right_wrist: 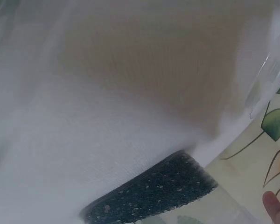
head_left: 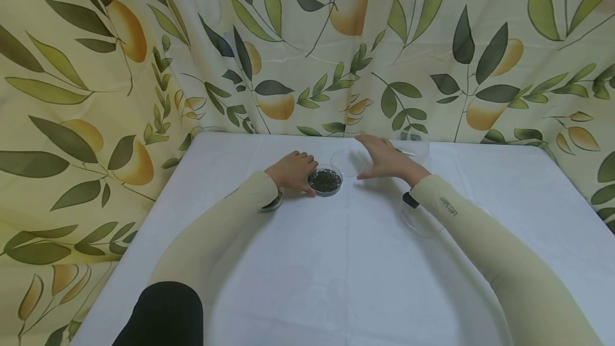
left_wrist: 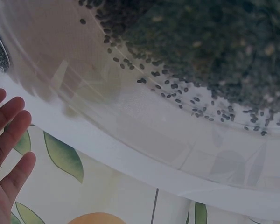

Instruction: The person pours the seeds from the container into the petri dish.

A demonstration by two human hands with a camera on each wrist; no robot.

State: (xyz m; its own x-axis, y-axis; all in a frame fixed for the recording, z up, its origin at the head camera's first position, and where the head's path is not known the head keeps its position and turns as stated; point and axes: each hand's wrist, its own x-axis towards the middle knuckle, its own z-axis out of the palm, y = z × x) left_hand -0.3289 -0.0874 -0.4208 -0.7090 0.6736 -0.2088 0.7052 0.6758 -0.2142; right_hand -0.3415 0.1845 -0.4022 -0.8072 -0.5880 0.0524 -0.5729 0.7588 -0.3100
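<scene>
A round clear dish [head_left: 325,180] of small dark seeds stands on the white table. At its left edge is my left hand [head_left: 291,171], thumb and fingers spread on either side of the rim. In the left wrist view the fingers [left_wrist: 11,123] look straight and spread, close to a seed dish at the left edge. My right hand [head_left: 384,160] is spread wide at the right side of a flat clear round lid [head_left: 342,160]; nothing shows in its grasp. Only a thumb tip [right_wrist: 272,204] and a bit of finger enter the right wrist view.
A second seed dish [head_left: 271,204] lies partly under my left sleeve, large in the left wrist view. Beneath my right wrist is another clear round piece [head_left: 423,226]. A clear box [head_left: 420,148] stands behind the right hand, near a patterned curtain [head_left: 307,68] at the table's back edge.
</scene>
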